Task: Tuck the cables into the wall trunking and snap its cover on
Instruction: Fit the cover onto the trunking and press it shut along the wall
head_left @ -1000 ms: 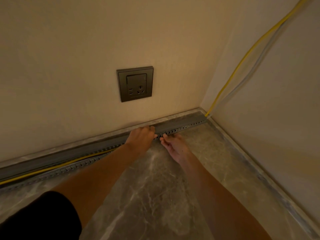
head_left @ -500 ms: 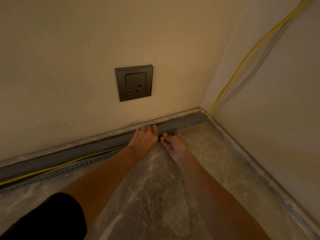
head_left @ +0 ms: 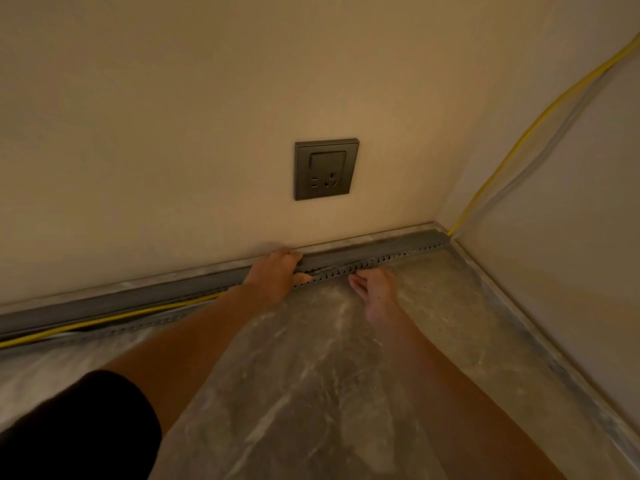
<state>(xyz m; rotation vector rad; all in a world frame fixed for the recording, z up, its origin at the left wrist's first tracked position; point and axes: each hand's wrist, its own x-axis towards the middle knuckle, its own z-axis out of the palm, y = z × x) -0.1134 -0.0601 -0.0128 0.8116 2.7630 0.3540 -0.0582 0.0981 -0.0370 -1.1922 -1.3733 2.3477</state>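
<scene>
A grey slotted trunking (head_left: pixel 391 257) runs along the foot of the far wall, from the left edge to the right corner. Its grey cover (head_left: pixel 114 301) lies over it. The cover sits down on the right stretch and stands raised on the left, where a yellow cable (head_left: pixel 104 319) shows beneath it. My left hand (head_left: pixel 275 275) grips the cover's top edge at mid-length, fingers curled over it. My right hand (head_left: pixel 375 289) rests on the floor just in front of the slotted side, fingers apart. The yellow cable and a pale cable (head_left: pixel 540 161) climb the right wall from the corner.
A dark grey wall socket (head_left: pixel 326 169) sits on the far wall above my hands. The floor (head_left: pixel 311 375) is grey marble with a skirting strip along both walls. My black sleeve (head_left: pixel 76 427) fills the lower left.
The view has swung left, so the socket and corner sit further right. My left hand has slid up over the cover's top edge; my right hand has drawn slightly away to the right.
</scene>
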